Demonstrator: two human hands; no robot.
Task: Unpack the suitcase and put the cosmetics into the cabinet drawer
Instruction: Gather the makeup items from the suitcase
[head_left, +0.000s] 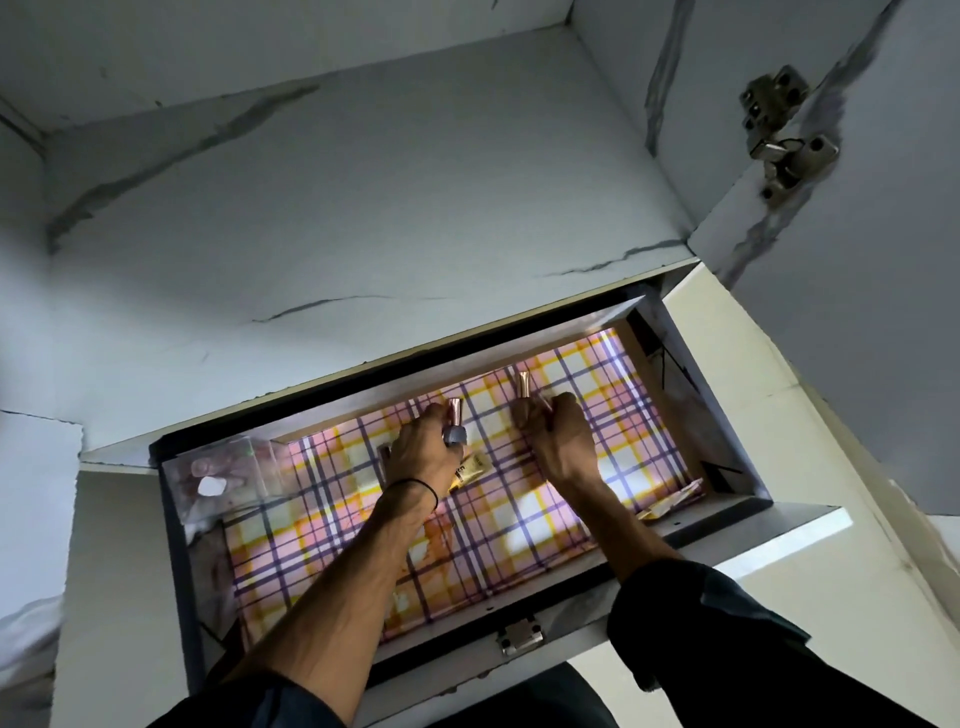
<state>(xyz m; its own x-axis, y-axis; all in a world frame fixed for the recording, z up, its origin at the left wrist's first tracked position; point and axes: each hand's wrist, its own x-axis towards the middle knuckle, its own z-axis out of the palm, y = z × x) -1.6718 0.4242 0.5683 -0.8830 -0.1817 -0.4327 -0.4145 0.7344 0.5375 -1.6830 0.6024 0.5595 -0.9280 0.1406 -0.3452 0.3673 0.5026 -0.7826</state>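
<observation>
Grip of left hand (423, 449) wraps pink-capped bottle (454, 422) and gold tube (470, 467), right hand (558, 441) clasps second bottle (523, 387).

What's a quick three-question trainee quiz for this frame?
1. True or false: the left hand and right hand are both empty inside the drawer.
2. What covers the drawer floor? A) plain white paper B) plaid liner C) folded towel
3. Which wrist wears the black band?

Key:
1. False. The left hand grips a bottle, and the right hand grips a capped item.
2. B
3. Left
</observation>
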